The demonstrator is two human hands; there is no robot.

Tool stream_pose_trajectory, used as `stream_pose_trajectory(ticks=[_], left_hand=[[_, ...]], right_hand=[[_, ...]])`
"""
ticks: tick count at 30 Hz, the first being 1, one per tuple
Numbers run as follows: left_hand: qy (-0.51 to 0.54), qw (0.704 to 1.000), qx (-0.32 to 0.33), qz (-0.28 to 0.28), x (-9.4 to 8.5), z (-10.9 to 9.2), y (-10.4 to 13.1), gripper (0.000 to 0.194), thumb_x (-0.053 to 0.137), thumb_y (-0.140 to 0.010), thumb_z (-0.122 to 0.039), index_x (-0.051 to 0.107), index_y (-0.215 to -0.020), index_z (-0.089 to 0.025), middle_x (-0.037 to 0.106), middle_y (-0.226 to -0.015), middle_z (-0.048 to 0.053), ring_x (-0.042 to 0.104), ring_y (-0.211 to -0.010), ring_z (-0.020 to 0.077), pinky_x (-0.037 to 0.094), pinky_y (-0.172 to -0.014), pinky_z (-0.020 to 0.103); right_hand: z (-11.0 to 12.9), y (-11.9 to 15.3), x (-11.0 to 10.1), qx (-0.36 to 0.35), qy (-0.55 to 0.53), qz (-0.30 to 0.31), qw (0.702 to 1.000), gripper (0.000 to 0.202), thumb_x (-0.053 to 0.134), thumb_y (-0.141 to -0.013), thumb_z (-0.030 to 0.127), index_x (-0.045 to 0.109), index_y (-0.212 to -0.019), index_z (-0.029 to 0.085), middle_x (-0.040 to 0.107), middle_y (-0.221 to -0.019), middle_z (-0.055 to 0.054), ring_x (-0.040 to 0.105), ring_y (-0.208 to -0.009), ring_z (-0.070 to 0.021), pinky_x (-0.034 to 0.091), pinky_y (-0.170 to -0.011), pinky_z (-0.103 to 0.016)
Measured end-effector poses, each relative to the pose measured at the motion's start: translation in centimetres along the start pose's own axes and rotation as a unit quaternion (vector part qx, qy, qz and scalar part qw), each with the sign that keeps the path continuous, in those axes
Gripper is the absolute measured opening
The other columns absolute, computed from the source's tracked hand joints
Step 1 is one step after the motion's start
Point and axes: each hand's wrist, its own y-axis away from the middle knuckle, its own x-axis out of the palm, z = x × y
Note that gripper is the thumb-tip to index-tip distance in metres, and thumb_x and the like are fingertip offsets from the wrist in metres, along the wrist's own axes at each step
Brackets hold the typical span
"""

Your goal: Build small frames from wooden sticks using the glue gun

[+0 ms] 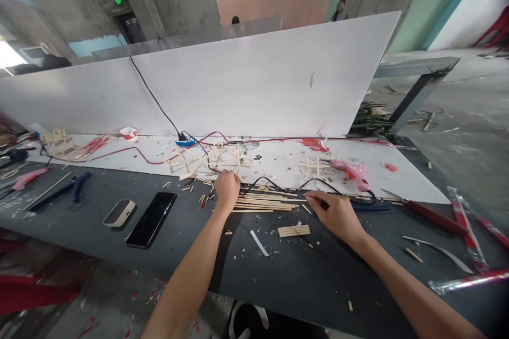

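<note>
My left hand (228, 189) is closed over the left ends of a bundle of thin wooden sticks (266, 202) lying on the dark tabletop; its fingertips are hidden from me. To the right of the bundle, my right hand (333, 213) has its thumb and forefinger pinched together near the stick ends, and what they hold, if anything, is too small to name. A short raft of glued sticks (293, 231) lies in front, between the hands. Beyond the right hand rests a pink glue gun (352, 172), beside a small stick lattice (316, 166).
A phone (151, 220), a small rounded device (119, 213) and blue-handled pliers (79, 186) lie left. Right are a red-handled knife (435, 217) and clear-wrapped red packets (469, 233). A black cable (262, 180) crosses behind the sticks. A white panel (254, 85) stands behind.
</note>
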Motion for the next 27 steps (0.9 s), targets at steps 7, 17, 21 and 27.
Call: stream_pose_trajectory(ticks=[7,17,21,27], left_hand=[[0.035,0.999,-0.019,-0.036,-0.4,0.2,0.4,0.025,0.051,-0.095,-0.022,0.075,-0.094,-0.015,0.072,-0.096,0.014,0.068,-0.087,0.0248,0.043,-0.071,0.03],[0.188,0.976,0.026,-0.106,1.5,1.4,-0.9,0.02,0.057,-0.09,-0.018,0.077,-0.096,-0.017,0.076,-0.089,0.01,0.068,-0.082,0.0228,0.047,-0.077,0.03],[0.222,0.966,0.013,-0.129,1.8,1.7,-1.2,0.021,0.057,-0.089,-0.018,0.077,-0.096,-0.016,0.077,-0.09,0.01,0.07,-0.083,0.0217,0.05,-0.08,0.03],[0.329,0.917,-0.058,-0.216,0.7,1.7,-0.9,0.022,0.057,-0.086,-0.02,0.078,-0.092,-0.017,0.077,-0.085,0.007,0.07,-0.074,0.0198,0.053,-0.076,0.03]], right_hand=[[0.3,-0.1,-0.3,0.002,-0.007,0.003,1.0,0.026,0.055,-0.094,0.034,0.077,-0.095,0.019,0.073,-0.069,-0.001,0.067,-0.058,-0.0154,0.046,-0.058,-0.025],[-0.1,0.0,0.0,0.009,-0.012,0.006,1.0,0.024,0.056,-0.093,0.031,0.077,-0.096,0.02,0.076,-0.074,-0.002,0.068,-0.06,-0.0156,0.047,-0.059,-0.024],[-0.1,0.0,0.0,0.01,-0.011,0.008,1.0,0.024,0.056,-0.094,0.032,0.077,-0.096,0.019,0.075,-0.073,-0.002,0.067,-0.06,-0.0153,0.046,-0.059,-0.024],[-0.1,-0.1,-0.2,0.015,-0.006,0.007,1.0,0.024,0.057,-0.093,0.032,0.077,-0.095,0.02,0.074,-0.071,-0.001,0.066,-0.059,-0.0145,0.045,-0.058,-0.024]])
